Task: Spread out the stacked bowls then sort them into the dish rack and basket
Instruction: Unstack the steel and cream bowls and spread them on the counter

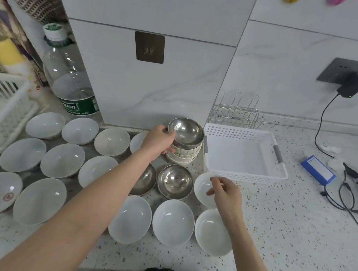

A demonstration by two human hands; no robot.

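Steel round bowl point(186, 133) atop remaining stack point(182, 155) gripped by left hand point(159, 141), right hand point(223, 190) loose, empty; unstacking continues, needs free counter spot.

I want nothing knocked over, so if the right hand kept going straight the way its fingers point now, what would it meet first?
The right hand hovers with loosely curled fingers pointing left, over a white bowl. Going straight on, it would probably meet the steel bowl next to it first, though its height above the bowls is unclear.
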